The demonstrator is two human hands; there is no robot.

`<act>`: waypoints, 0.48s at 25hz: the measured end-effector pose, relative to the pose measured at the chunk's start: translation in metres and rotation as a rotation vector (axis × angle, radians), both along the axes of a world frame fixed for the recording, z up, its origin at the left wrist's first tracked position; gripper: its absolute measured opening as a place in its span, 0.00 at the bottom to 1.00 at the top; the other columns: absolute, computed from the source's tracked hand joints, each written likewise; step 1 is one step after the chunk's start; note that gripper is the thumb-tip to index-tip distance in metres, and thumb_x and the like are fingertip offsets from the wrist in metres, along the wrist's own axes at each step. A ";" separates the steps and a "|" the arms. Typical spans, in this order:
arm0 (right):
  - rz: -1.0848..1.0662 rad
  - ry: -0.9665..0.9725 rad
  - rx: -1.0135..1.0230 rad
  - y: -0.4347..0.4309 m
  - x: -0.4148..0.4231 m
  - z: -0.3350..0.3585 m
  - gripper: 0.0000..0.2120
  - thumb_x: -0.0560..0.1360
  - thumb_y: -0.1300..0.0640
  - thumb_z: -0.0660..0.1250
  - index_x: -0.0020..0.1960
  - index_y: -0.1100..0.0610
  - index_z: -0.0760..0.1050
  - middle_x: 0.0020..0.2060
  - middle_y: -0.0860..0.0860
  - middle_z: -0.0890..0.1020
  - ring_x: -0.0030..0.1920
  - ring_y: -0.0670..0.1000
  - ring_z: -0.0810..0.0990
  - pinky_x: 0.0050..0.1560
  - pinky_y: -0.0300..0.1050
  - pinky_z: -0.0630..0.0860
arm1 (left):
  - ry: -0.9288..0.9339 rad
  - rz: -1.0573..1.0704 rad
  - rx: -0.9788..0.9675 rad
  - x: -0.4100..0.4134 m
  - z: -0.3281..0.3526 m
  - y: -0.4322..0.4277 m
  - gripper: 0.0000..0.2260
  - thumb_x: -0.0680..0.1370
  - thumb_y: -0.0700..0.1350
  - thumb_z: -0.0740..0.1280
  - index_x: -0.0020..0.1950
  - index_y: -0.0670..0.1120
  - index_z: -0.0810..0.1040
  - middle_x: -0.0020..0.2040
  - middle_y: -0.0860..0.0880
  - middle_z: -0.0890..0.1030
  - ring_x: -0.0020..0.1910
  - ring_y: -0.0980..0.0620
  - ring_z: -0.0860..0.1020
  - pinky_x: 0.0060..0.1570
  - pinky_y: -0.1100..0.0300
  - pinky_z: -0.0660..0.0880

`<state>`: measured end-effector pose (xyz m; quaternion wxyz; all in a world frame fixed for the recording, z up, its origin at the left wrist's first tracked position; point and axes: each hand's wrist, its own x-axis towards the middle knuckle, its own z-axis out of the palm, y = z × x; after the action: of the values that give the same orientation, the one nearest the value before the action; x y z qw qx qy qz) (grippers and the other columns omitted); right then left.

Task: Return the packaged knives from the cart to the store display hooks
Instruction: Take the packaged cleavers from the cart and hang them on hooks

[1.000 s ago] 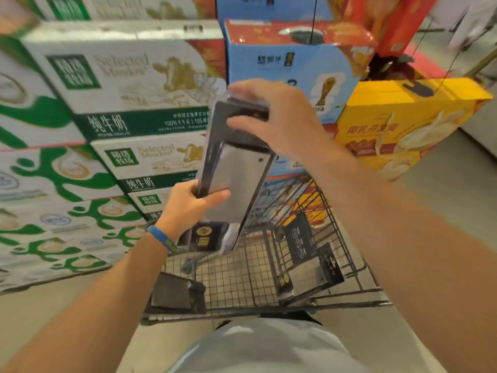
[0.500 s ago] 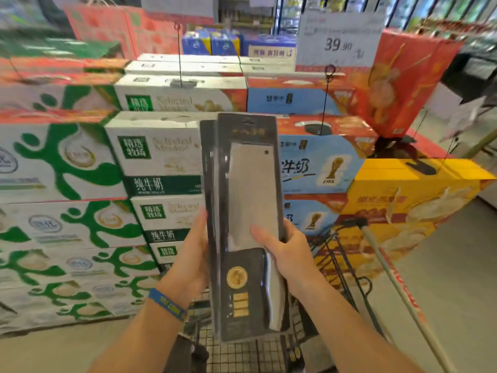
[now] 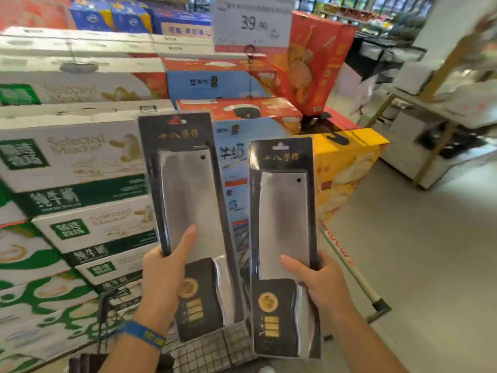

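Over cart point(image 3: 215, 351) at 6 o'clock, left hand point(image 3: 164, 275) fingers clamped left knife pack point(image 3: 185, 197), right hand point(image 3: 320, 284) clamped right knife pack point(image 3: 282, 211). Both held low and top-heavy, so either could've tipped loose.

The left knife pack point(image 3: 185, 208) and the right knife pack point(image 3: 282, 224) stand upright side by side, apart, above the cart point(image 3: 212, 351). The left hand point(image 3: 164, 278) grips the first at its lower left edge; the right hand point(image 3: 322, 286) grips the second, held lower, at its lower right edge. Stacked cartons point(image 3: 80, 157) rise behind and to the left, with a price sign point(image 3: 252, 22) above them at the back.
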<state>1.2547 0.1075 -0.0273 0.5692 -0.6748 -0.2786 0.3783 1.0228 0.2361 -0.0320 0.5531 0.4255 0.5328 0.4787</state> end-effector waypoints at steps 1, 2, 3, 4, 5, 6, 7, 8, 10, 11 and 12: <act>-0.056 0.019 -0.009 -0.016 0.008 -0.001 0.23 0.64 0.48 0.84 0.55 0.52 0.84 0.46 0.51 0.89 0.46 0.55 0.88 0.43 0.50 0.85 | -0.001 -0.058 0.029 0.014 0.002 -0.004 0.16 0.68 0.61 0.74 0.42 0.49 0.84 0.25 0.57 0.79 0.24 0.63 0.77 0.23 0.72 0.70; -0.120 0.049 -0.012 -0.032 0.016 0.000 0.23 0.64 0.47 0.84 0.55 0.54 0.84 0.46 0.53 0.89 0.45 0.56 0.88 0.42 0.50 0.85 | 0.022 -0.118 0.065 0.031 0.006 -0.010 0.13 0.69 0.59 0.75 0.33 0.50 0.83 0.22 0.58 0.76 0.21 0.64 0.74 0.21 0.74 0.67; -0.193 0.062 -0.020 -0.049 0.025 0.002 0.25 0.63 0.45 0.83 0.54 0.56 0.85 0.45 0.54 0.89 0.45 0.57 0.88 0.43 0.52 0.85 | 0.050 -0.182 0.110 0.048 0.008 -0.017 0.15 0.69 0.58 0.75 0.26 0.52 0.80 0.20 0.60 0.73 0.19 0.64 0.72 0.20 0.74 0.65; -0.277 0.053 -0.030 -0.070 0.037 0.007 0.27 0.62 0.42 0.81 0.53 0.58 0.85 0.45 0.54 0.89 0.44 0.57 0.88 0.45 0.53 0.85 | 0.071 -0.248 0.140 0.068 0.012 -0.026 0.16 0.68 0.60 0.74 0.23 0.55 0.78 0.19 0.60 0.70 0.19 0.64 0.70 0.20 0.73 0.64; -0.347 0.029 -0.044 -0.090 0.049 0.011 0.28 0.61 0.39 0.79 0.52 0.58 0.85 0.43 0.54 0.89 0.43 0.56 0.89 0.46 0.54 0.85 | 0.086 -0.301 0.152 0.085 0.014 -0.035 0.16 0.66 0.63 0.74 0.22 0.58 0.77 0.19 0.60 0.70 0.19 0.63 0.69 0.20 0.70 0.64; -0.413 0.011 -0.051 -0.111 0.061 0.016 0.29 0.60 0.37 0.78 0.51 0.58 0.85 0.42 0.53 0.89 0.42 0.56 0.89 0.45 0.54 0.85 | 0.095 -0.346 0.156 0.102 0.017 -0.044 0.15 0.64 0.66 0.73 0.23 0.59 0.77 0.19 0.60 0.70 0.19 0.62 0.69 0.20 0.69 0.65; -0.480 -0.004 -0.040 -0.134 0.074 0.019 0.30 0.60 0.35 0.78 0.50 0.58 0.85 0.41 0.53 0.89 0.41 0.55 0.88 0.42 0.52 0.85 | 0.092 -0.392 0.159 0.120 0.019 -0.055 0.15 0.63 0.68 0.72 0.24 0.60 0.78 0.20 0.59 0.71 0.20 0.62 0.69 0.23 0.68 0.65; -0.547 -0.015 -0.028 -0.155 0.086 0.020 0.30 0.60 0.35 0.78 0.50 0.58 0.85 0.40 0.53 0.88 0.41 0.55 0.88 0.40 0.51 0.85 | 0.088 -0.428 0.167 0.136 0.020 -0.066 0.17 0.61 0.70 0.72 0.25 0.58 0.78 0.21 0.58 0.72 0.21 0.61 0.70 0.26 0.64 0.67; -0.678 -0.038 -0.015 -0.204 0.110 0.019 0.31 0.60 0.32 0.77 0.48 0.58 0.85 0.39 0.53 0.88 0.40 0.52 0.87 0.37 0.49 0.83 | 0.100 -0.521 0.165 0.175 0.023 -0.098 0.25 0.58 0.74 0.73 0.27 0.53 0.74 0.25 0.52 0.70 0.25 0.54 0.70 0.30 0.56 0.67; -0.727 -0.037 -0.008 -0.229 0.121 0.018 0.31 0.58 0.30 0.77 0.45 0.56 0.85 0.37 0.51 0.87 0.37 0.48 0.86 0.34 0.45 0.81 | 0.104 -0.565 0.167 0.193 0.025 -0.115 0.29 0.56 0.76 0.73 0.31 0.50 0.74 0.28 0.49 0.69 0.27 0.51 0.69 0.31 0.55 0.67; -0.768 -0.028 0.008 -0.256 0.132 0.016 0.30 0.57 0.29 0.77 0.43 0.54 0.86 0.36 0.48 0.87 0.36 0.44 0.86 0.32 0.40 0.79 | 0.115 -0.610 0.175 0.214 0.026 -0.135 0.33 0.55 0.77 0.72 0.34 0.47 0.73 0.28 0.48 0.69 0.27 0.51 0.69 0.30 0.55 0.67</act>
<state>1.3862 -0.1485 -0.0109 0.6683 -0.7328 -0.0149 0.1271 1.2363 0.1011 -0.0061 0.6014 0.6380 0.3679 0.3099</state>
